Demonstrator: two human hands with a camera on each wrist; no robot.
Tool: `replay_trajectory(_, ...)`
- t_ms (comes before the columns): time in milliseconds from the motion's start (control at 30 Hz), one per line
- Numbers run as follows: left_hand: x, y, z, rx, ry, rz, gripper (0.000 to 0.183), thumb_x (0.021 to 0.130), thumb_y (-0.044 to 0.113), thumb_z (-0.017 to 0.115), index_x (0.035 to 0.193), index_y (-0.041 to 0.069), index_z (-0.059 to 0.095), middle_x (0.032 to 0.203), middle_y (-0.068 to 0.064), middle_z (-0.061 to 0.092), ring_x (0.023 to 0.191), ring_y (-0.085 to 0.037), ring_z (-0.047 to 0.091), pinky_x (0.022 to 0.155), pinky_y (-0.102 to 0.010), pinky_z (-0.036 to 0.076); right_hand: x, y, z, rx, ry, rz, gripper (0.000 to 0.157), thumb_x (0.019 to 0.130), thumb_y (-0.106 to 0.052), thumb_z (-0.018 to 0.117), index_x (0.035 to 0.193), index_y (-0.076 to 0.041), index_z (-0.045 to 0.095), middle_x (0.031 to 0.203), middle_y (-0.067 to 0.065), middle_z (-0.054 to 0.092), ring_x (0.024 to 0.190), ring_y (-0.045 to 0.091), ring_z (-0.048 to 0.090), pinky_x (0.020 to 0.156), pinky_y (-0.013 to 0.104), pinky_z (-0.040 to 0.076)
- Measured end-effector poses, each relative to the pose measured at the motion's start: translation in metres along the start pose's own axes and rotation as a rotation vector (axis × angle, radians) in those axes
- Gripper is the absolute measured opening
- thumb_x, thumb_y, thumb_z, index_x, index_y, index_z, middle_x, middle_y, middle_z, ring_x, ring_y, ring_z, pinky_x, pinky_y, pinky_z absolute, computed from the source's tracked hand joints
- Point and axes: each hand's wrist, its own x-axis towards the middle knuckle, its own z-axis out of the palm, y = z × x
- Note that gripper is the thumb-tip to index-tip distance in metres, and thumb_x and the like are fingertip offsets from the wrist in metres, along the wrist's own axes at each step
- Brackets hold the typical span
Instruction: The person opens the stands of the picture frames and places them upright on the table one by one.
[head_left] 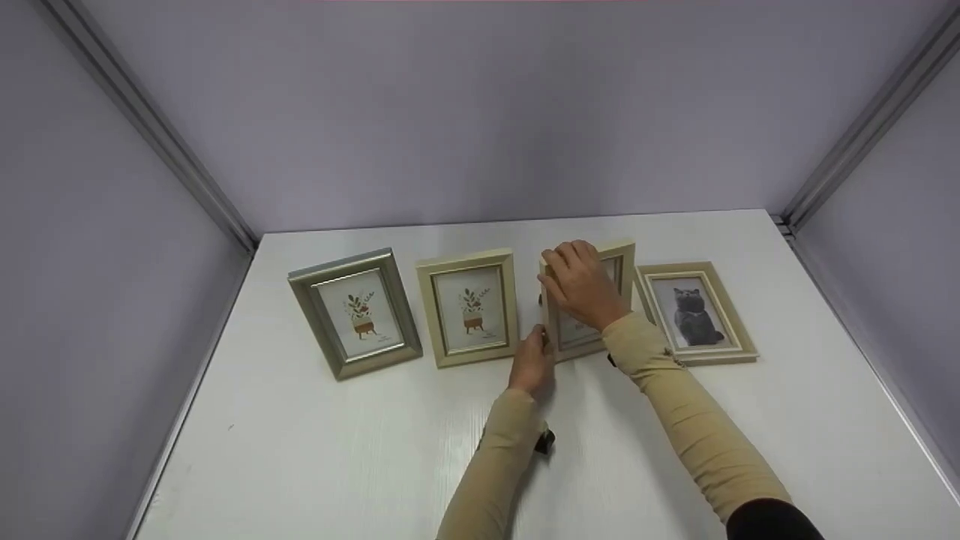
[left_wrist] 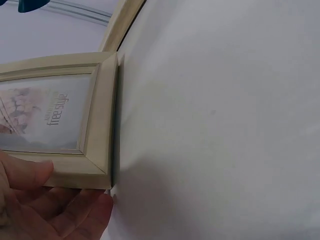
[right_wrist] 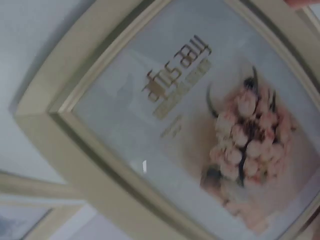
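A cream picture frame [head_left: 628, 281] stands third from the left, its print showing pink flowers and "free style" lettering in the right wrist view. My left hand [head_left: 532, 366] grips its lower left side. In the left wrist view the thumb [left_wrist: 32, 172] lies along the front edge and the fingers reach behind. At the upper left corner, my right hand [head_left: 585, 285] holds the same picture frame with its fingers bent over the top edge. The hand and forearm cover much of the print in the head view.
Left of my hands stand a silver picture frame [head_left: 304, 300] and a cream one [head_left: 427, 300], both with plant prints. Close on the right, another cream picture frame [head_left: 739, 330] with a grey cat picture lies on the white table [head_left: 337, 457]. Pale panels [head_left: 480, 112] enclose the table.
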Motion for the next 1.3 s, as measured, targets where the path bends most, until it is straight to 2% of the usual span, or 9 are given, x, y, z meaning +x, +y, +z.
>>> replay_trajectory(167, -0.003, -0.001, -0.005, -0.058, -0.03, -0.031, 0.026, 0.103, -0.003, 0.05, 0.129, -0.003, 0.056, 0.118, -0.016, 0.066, 0.11, -0.027, 0.063, 0.096, -0.042, 0.051, 0.001, -0.005, 0.002, -0.049, 0.023, 0.014, 0.049, 0.112, -0.035, 0.036, 0.111, 0.005, 0.063, 0.097, 0.021, 0.059, 0.092, 0.038, 0.055, 0.088, 0.054, 0.046)
replay_trajectory(367, -0.005, -0.006, -0.008, -0.096, -0.034, -0.06, 0.027, 0.103, -0.002, 0.049, 0.13, -0.003, 0.056, 0.117, -0.014, 0.065, 0.109, -0.025, 0.062, 0.096, -0.043, 0.051, -0.001, -0.007, 0.007, -0.057, 0.001, 0.026, 0.054, 0.112, -0.038, 0.031, 0.111, 0.005, 0.063, 0.097, 0.02, 0.059, 0.092, 0.037, 0.056, 0.089, 0.053, 0.047)
replay_trajectory(500, -0.003, -0.006, -0.007, -0.09, 0.004, -0.052, 0.026, 0.103, -0.001, 0.05, 0.129, -0.004, 0.056, 0.121, -0.018, 0.065, 0.114, -0.029, 0.062, 0.097, -0.043, 0.051, 0.001, -0.006, 0.007, -0.062, 0.004, 0.026, 0.043, 0.111, -0.033, 0.043, 0.112, 0.005, 0.063, 0.097, 0.021, 0.059, 0.093, 0.038, 0.056, 0.09, 0.054, 0.047)
replay_trajectory(600, -0.001, -0.006, -0.005, -0.093, 0.037, -0.045, 0.024, 0.104, 0.0, 0.05, 0.127, -0.003, 0.057, 0.119, -0.018, 0.066, 0.11, -0.028, 0.063, 0.094, -0.042, 0.052, 0.004, -0.006, 0.007, -0.08, 0.006, 0.024, 0.035, 0.107, -0.028, 0.055, 0.112, 0.006, 0.062, 0.097, 0.021, 0.059, 0.093, 0.038, 0.056, 0.09, 0.053, 0.047)
replay_trajectory(667, -0.001, -0.006, -0.004, -0.094, 0.045, -0.043, 0.023, 0.104, 0.0, 0.05, 0.125, -0.003, 0.058, 0.115, -0.018, 0.066, 0.107, -0.027, 0.064, 0.091, -0.041, 0.053, 0.005, -0.007, 0.007, -0.091, 0.006, 0.022, 0.033, 0.105, -0.026, 0.057, 0.112, 0.006, 0.062, 0.097, 0.021, 0.059, 0.092, 0.038, 0.056, 0.089, 0.053, 0.047)
replay_trajectory(867, -0.005, -0.005, -0.005, -0.047, 0.035, -0.022, 0.024, 0.102, -0.003, 0.051, 0.125, -0.006, 0.057, 0.117, -0.02, 0.065, 0.109, -0.031, 0.064, 0.093, -0.044, 0.052, 0.003, -0.011, 0.005, -0.098, 0.023, 0.018, 0.047, 0.112, -0.035, 0.037, 0.109, 0.006, 0.062, 0.095, 0.021, 0.058, 0.09, 0.038, 0.056, 0.086, 0.053, 0.047)
replay_trajectory(933, -0.006, -0.005, -0.006, -0.043, 0.031, -0.02, 0.025, 0.103, -0.003, 0.05, 0.127, -0.006, 0.056, 0.12, -0.021, 0.065, 0.112, -0.033, 0.063, 0.095, -0.044, 0.051, 0.003, -0.012, 0.006, -0.095, 0.02, 0.022, 0.049, 0.112, -0.035, 0.035, 0.109, 0.005, 0.062, 0.096, 0.021, 0.058, 0.09, 0.038, 0.055, 0.087, 0.053, 0.047)
replay_trajectory(1167, -0.01, -0.008, -0.006, -0.098, 0.018, -0.001, 0.037, 0.1, 0.0, 0.057, 0.136, -0.007, 0.051, 0.126, -0.021, 0.062, 0.117, -0.032, 0.061, 0.098, -0.044, 0.05, 0.003, -0.015, 0.003, -0.091, -0.035, 0.067, 0.028, 0.101, -0.02, 0.063, 0.11, 0.006, 0.062, 0.097, 0.021, 0.059, 0.093, 0.039, 0.056, 0.088, 0.053, 0.047)
replay_trajectory(1300, -0.012, -0.006, -0.009, -0.143, 0.01, -0.007, 0.044, 0.101, 0.004, 0.061, 0.141, -0.006, 0.047, 0.132, -0.023, 0.06, 0.121, -0.033, 0.059, 0.101, -0.045, 0.049, 0.008, -0.016, -0.001, -0.082, -0.066, 0.097, 0.028, 0.098, -0.017, 0.067, 0.111, 0.007, 0.061, 0.1, 0.023, 0.059, 0.096, 0.04, 0.056, 0.091, 0.054, 0.046)
